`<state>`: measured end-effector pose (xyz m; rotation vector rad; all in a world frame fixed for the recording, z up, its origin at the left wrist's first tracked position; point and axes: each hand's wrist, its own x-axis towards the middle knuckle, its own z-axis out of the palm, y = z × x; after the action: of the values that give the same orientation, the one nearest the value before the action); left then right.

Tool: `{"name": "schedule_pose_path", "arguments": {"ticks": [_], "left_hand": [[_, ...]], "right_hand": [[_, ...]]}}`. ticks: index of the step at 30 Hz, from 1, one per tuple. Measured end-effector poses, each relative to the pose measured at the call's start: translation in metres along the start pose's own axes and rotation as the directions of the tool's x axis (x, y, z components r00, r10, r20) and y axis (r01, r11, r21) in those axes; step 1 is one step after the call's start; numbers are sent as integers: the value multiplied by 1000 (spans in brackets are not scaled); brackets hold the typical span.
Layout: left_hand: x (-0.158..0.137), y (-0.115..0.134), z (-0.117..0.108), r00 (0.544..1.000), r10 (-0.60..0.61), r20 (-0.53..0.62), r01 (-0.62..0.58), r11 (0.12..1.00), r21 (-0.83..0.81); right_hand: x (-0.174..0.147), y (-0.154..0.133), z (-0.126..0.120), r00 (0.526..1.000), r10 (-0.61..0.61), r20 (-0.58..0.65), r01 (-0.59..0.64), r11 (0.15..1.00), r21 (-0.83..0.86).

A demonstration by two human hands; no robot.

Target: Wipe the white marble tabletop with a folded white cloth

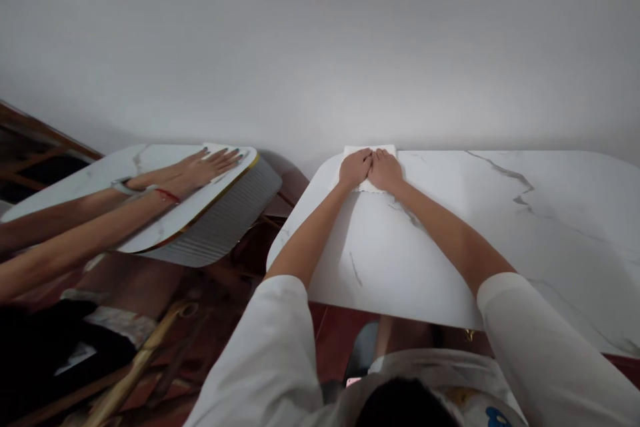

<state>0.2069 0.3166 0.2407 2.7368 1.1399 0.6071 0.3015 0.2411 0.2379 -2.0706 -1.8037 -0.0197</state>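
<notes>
A small white cloth (370, 151) lies flat at the far edge of a white marble-look table (500, 233), close to the wall. My left hand (355, 168) and my right hand (385, 170) rest side by side on top of it, fingers curled down and pressing on the cloth. Both forearms stretch out from white sleeves across the tabletop. Most of the cloth is hidden under my hands.
To the left stands a second, smaller marble-look table (150, 213) with a gold rim. Another person's hands (205, 167) lie flat on something white there. The wall (320, 40) runs right behind both tables. Between the tables is a gap over dark red floor (250, 260).
</notes>
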Motion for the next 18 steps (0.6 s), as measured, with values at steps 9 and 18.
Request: {"name": "schedule_pose_path", "arguments": {"ticks": [9,18], "left_hand": [[43,52,25,994,102,28,-102,995,19],[12,65,30,962,264,74,-266,964,19]], "right_hand": [[8,65,-10,998,45,-50,-46,999,-21],[-44,55,-21,989,140,-47,-142,989,-45]]}}
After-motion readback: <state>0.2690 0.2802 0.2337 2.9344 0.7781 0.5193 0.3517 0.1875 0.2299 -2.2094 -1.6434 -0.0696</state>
